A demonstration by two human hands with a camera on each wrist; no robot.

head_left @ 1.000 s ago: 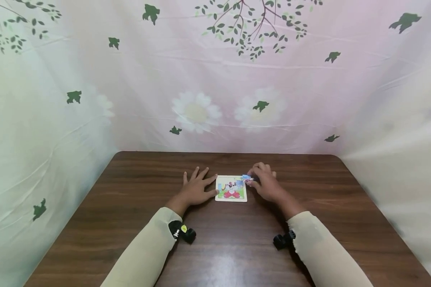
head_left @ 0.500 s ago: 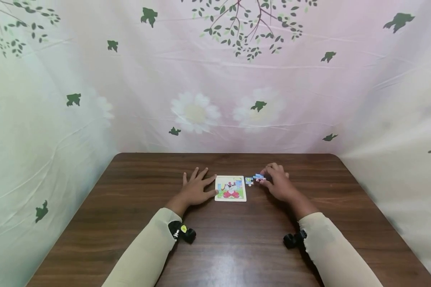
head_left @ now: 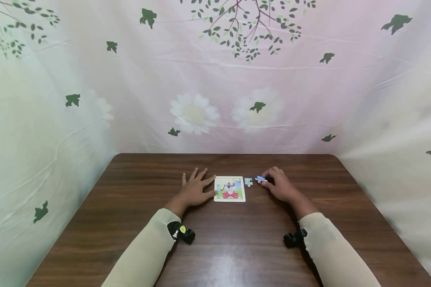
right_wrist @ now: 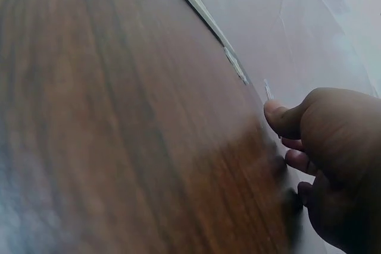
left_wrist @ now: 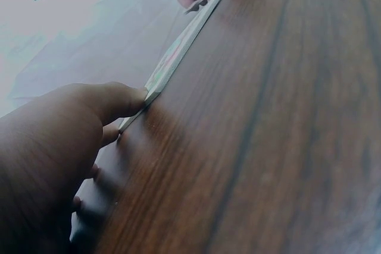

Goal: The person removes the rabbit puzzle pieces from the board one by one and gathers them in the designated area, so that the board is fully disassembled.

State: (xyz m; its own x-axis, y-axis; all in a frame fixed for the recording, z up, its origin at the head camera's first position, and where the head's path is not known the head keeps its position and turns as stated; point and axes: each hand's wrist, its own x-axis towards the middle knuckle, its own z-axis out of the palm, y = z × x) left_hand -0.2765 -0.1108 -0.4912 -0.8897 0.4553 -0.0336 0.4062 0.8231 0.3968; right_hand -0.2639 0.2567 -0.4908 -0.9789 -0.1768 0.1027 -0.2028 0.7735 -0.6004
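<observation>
A square picture puzzle (head_left: 230, 189) in a pale frame lies on the table, showing a cartoon animal in red. My left hand (head_left: 192, 192) is spread flat with its thumb and forefinger touching the puzzle's left edge. Just right of the frame lies a loose jigsaw piece (head_left: 248, 181), blue with other colours. Further right, my right hand (head_left: 280, 185) pinches a second blue and pink jigsaw piece (head_left: 260, 179) between thumb and fingers. In the right wrist view this held piece (right_wrist: 267, 90) stands edge-on at the thumb tip, apart from the piece on the table.
The brown wooden table (head_left: 215, 239) extends on all sides of the puzzle. A printed cloth backdrop (head_left: 215, 79) with leaves and flowers hangs behind it and along both sides. A black wrist camera (head_left: 291, 240) sits on each sleeve.
My right hand has moved right, away from the frame, carrying its piece. One jigsaw piece now lies beside the frame, where the hand was. The left hand has stayed at the puzzle's edge.
</observation>
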